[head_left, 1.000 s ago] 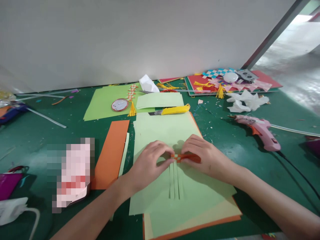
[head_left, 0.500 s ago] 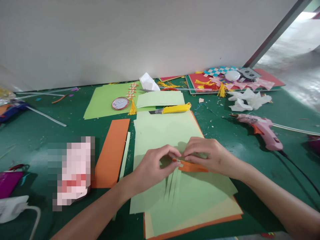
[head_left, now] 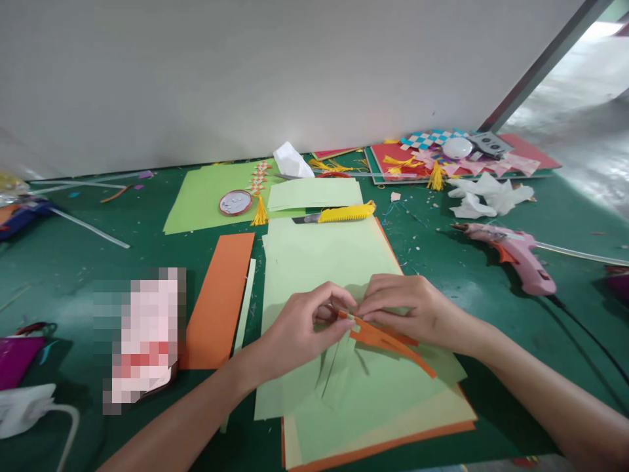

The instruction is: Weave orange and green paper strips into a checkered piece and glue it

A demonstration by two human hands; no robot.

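Observation:
My left hand [head_left: 307, 324] pinches the left end of a small weave of orange paper strips [head_left: 388, 341] and pale green strips. My right hand [head_left: 407, 303] is closed on the same weave, its fingertips close to the left ones. One orange strip hangs out to the lower right below the right hand. Thin green strips [head_left: 339, 367] trail down over the pale green paper sheets [head_left: 324, 255] beneath. The exact fingertip contact is partly hidden behind the fingers. Just beyond the hands, a yellow utility knife [head_left: 346, 213] lies across the sheets with its blade out.
An orange card [head_left: 219, 301] and a thin green strip [head_left: 244, 305] lie left of the sheets. At right is a pink glue gun [head_left: 511, 252] with a cord, near crumpled tissue [head_left: 491, 195]. A round tin lid [head_left: 236, 203] and yellow tassel [head_left: 260, 213] sit farther back.
An orange strip has swung out to the lower right from beneath the right hand. The right fingers have shifted slightly down and left; the left hand has barely moved.

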